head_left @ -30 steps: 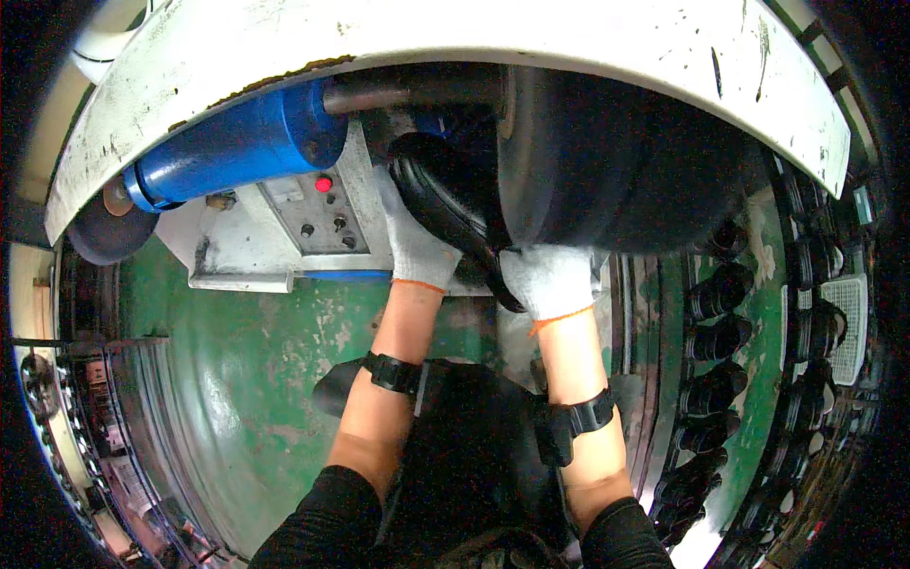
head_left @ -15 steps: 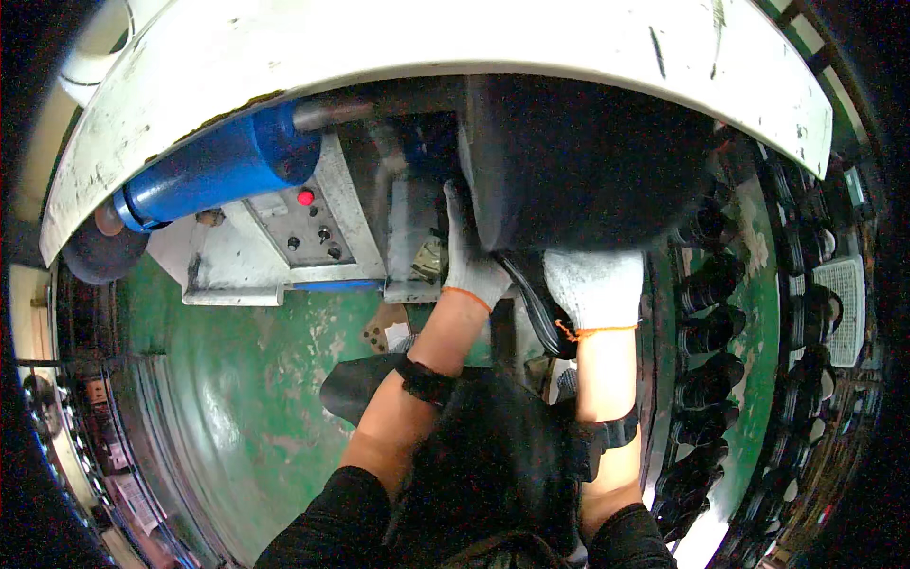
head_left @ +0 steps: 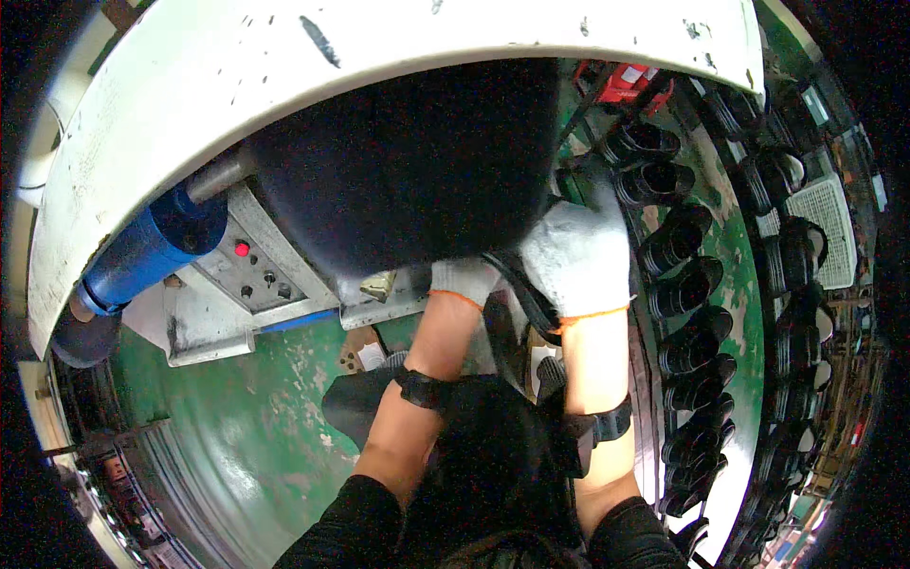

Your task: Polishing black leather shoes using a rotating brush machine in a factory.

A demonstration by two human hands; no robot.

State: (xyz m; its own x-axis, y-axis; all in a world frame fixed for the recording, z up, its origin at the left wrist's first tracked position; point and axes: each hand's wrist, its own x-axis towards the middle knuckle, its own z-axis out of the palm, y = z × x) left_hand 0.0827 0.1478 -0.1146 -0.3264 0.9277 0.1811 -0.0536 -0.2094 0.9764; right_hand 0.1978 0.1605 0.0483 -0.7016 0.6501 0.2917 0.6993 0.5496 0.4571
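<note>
A black shoe (head_left: pixel 528 302) shows only in part, as a dark curved edge between my two gloved hands. My right hand (head_left: pixel 580 258), in a white knit glove with an orange cuff, is closed on the shoe's right side; its fingertips are out of sight. On the other side my left hand (head_left: pixel 464 277), gloved alike, is at the shoe, its fingers hidden behind a big blurred black wheel (head_left: pixel 408 171). This wheel sits under the machine's curved white hood (head_left: pixel 379 66) and covers the rest of the shoe.
To the left are a blue cylinder (head_left: pixel 156 247) on a metal shaft and a panel with a red button (head_left: pixel 242 248). Racks of black shoes (head_left: pixel 678 237) line the right side, with a white plastic basket (head_left: pixel 823 232) beyond. Under me is a worn green floor (head_left: pixel 256 398).
My view has turned to the right, so the machine and wheel appear further left. My left hand's fingers, partly seen before, are now behind the wheel. Both hands stay by the shoe.
</note>
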